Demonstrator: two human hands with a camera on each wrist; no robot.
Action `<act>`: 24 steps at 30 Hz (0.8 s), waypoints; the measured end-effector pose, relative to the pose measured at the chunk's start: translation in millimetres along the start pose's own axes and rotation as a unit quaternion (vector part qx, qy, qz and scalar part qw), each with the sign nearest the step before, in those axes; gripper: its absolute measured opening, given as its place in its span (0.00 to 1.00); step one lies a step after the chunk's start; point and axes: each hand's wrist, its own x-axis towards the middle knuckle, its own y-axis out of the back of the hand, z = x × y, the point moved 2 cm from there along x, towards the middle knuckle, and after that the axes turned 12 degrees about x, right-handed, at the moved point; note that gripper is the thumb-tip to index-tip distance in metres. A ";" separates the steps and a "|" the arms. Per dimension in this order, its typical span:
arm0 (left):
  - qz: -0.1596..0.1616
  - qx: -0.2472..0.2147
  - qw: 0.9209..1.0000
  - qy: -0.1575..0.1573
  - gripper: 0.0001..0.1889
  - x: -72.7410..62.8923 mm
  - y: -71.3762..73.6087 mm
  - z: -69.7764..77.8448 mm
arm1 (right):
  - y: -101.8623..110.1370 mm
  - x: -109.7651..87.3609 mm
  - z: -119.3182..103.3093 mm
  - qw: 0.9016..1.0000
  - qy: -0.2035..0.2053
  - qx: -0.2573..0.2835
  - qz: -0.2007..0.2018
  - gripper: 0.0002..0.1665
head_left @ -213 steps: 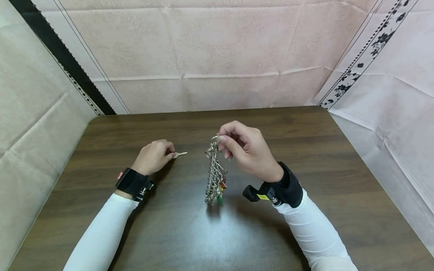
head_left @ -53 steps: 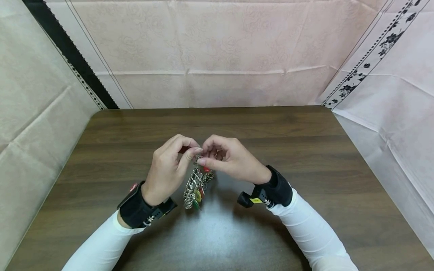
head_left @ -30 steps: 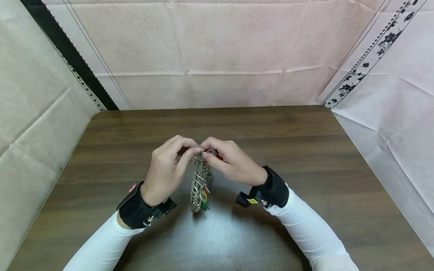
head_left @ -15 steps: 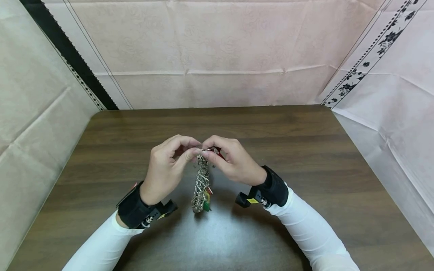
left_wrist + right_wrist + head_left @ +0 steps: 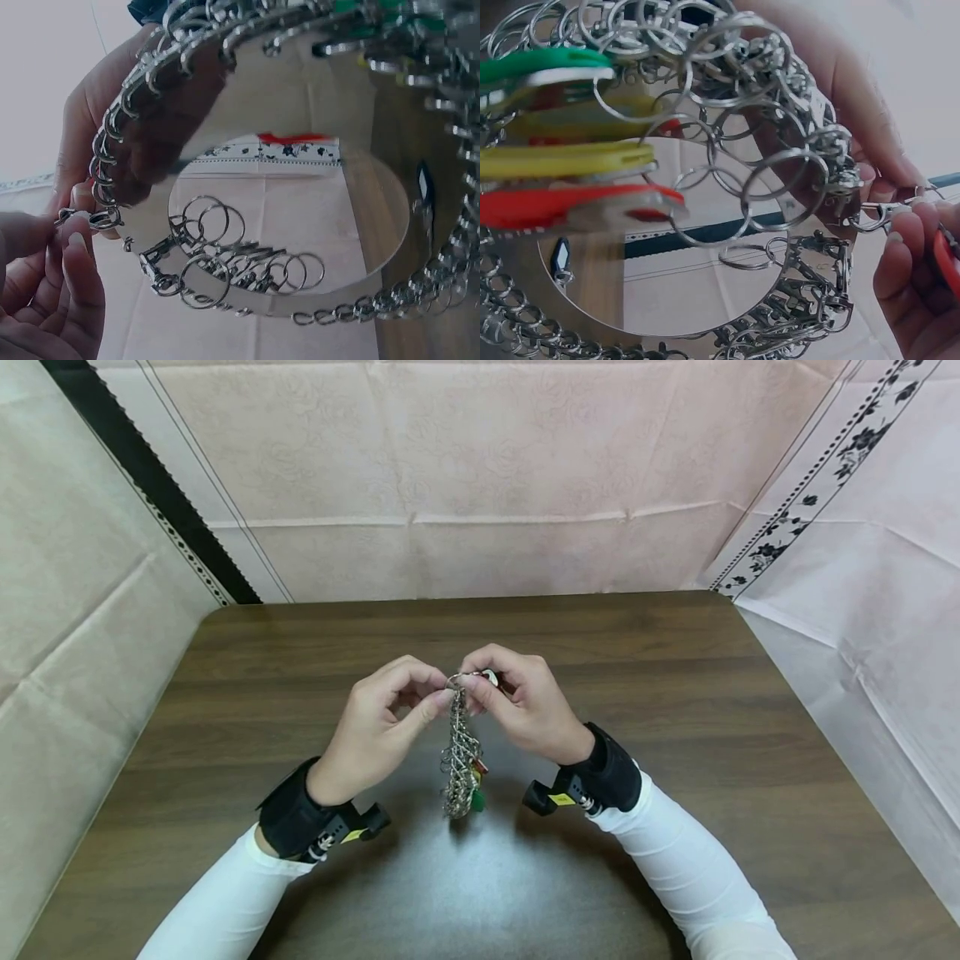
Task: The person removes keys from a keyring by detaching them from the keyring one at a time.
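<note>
Between the hands a metal bunch (image 5: 459, 752) of linked rings and clasps hangs over the table. Several keys hang in it: a green-capped key (image 5: 544, 67), a yellow-capped key (image 5: 566, 161) and a red-capped key (image 5: 577, 210). My left hand (image 5: 390, 718) pinches a small key ring (image 5: 105, 217) at the top of the bunch. Facing it, my right hand (image 5: 528, 702) pinches the same top part, with a red piece (image 5: 949, 259) lying in its fingers. The wrist views look through a wide hoop of rings (image 5: 225, 41). Fingers hide the exact joining spot.
The brown wooden table (image 5: 300, 643) lies under both hands. Pale cloth (image 5: 487, 477) stands along its far edge and both sides. A black band (image 5: 153, 485) crosses the cloth at left. Each wrist carries a black strap (image 5: 611, 768).
Seven seconds ago the hands were apart, a silver key in the left. They have met at the bunch's top. Over the last second hands and bunch shift slightly up and right, and the ring shows.
</note>
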 end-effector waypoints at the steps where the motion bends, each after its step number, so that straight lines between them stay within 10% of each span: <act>1: -0.001 -0.004 1.000 0.000 0.07 -0.1 -0.6 -0.3 | 0.1 0.2 0.2 1.000 -0.002 0.002 0.002 0.05; 24: 0.115 0.117 0.984 -0.068 0.03 -5.4 -3.7 2.2 | -6.7 -1.2 -2.5 0.998 -0.025 0.015 -0.056 0.03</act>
